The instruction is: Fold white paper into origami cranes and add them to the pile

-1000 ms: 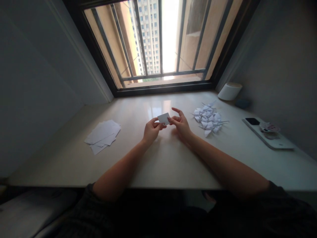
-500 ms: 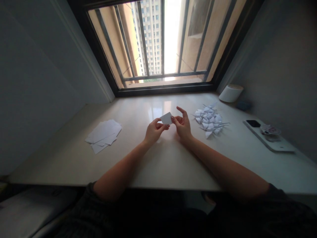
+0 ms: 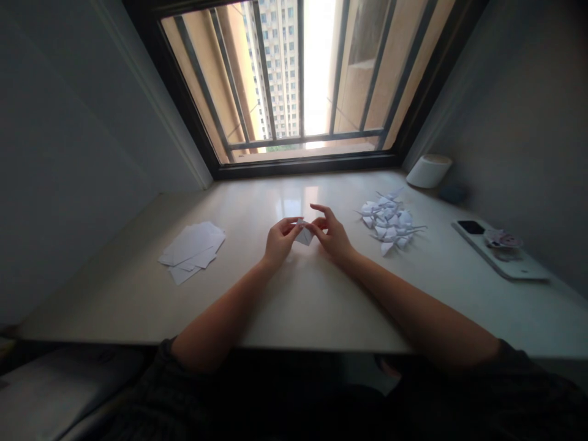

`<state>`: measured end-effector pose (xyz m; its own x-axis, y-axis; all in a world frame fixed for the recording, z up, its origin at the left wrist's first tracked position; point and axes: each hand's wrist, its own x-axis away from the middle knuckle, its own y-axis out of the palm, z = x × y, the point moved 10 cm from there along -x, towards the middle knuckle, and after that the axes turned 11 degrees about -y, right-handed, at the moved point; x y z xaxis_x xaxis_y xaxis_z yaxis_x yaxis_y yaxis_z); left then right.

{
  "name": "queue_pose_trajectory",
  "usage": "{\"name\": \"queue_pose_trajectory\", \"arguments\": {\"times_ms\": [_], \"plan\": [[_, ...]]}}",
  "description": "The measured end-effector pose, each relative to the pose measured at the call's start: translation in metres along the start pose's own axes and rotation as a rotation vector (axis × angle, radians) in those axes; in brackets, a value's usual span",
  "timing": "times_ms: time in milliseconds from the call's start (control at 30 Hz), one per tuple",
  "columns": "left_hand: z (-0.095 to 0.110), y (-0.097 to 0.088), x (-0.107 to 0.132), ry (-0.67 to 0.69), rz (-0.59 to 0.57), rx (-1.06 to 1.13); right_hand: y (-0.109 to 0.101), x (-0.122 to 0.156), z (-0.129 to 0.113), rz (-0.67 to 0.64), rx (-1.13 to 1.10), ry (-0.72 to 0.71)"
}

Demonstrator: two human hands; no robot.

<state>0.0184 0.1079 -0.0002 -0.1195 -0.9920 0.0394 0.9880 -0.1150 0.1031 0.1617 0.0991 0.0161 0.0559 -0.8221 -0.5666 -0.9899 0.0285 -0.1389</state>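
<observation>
A small folded piece of white paper (image 3: 304, 236) is held up over the middle of the table, with crease lines showing on its near face. My left hand (image 3: 279, 240) pinches its left side between thumb and fingers. On the other side, my right hand (image 3: 334, 237) grips its upper right part with the thumb and bent fingers, while one finger sticks out to the left above it. Right of my hands lies a heap of folded white paper pieces (image 3: 388, 222), several with thin pointed ends. Flat white paper sheets (image 3: 193, 245) lie in a loose stack to the left.
The pale, shiny table (image 3: 294, 306) reaches back to a barred window (image 3: 301, 86). At the right edge lies a phone (image 3: 498, 251) with a round attachment on it. A white cylindrical object (image 3: 429, 171) and a dark item (image 3: 452, 195) stand by the right wall.
The paper has turned from a flat rectangle to a pointed shape with creases facing me. My hands have come closer together, the right one moving left.
</observation>
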Motion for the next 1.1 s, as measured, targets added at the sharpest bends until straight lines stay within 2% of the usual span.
{"name": "queue_pose_trajectory", "arguments": {"times_ms": [167, 267, 467, 667, 867, 967, 1100], "plan": [[-0.001, -0.009, -0.001, -0.018, 0.063, 0.059, 0.010, 0.002, 0.024, -0.005, -0.244, 0.152], [0.001, -0.010, 0.000, -0.018, 0.071, 0.090, 0.015, 0.003, 0.030, -0.032, -0.285, 0.200], [-0.004, -0.017, 0.002, -0.066, 0.169, 0.103, 0.011, 0.000, 0.018, 0.030, -0.322, 0.152], [-0.003, -0.028, 0.001, -0.064, 0.232, 0.166, 0.014, 0.000, 0.023, 0.057, -0.414, 0.185], [0.013, -0.022, 0.007, 0.074, 0.206, 0.040, 0.004, -0.002, 0.025, 0.142, -0.401, 0.150], [0.015, -0.018, 0.010, 0.102, 0.186, -0.011, 0.006, -0.003, 0.021, 0.084, -0.352, 0.127], [0.008, -0.014, 0.008, 0.074, 0.140, 0.051, 0.017, -0.002, 0.017, -0.057, -0.332, 0.134]]}}
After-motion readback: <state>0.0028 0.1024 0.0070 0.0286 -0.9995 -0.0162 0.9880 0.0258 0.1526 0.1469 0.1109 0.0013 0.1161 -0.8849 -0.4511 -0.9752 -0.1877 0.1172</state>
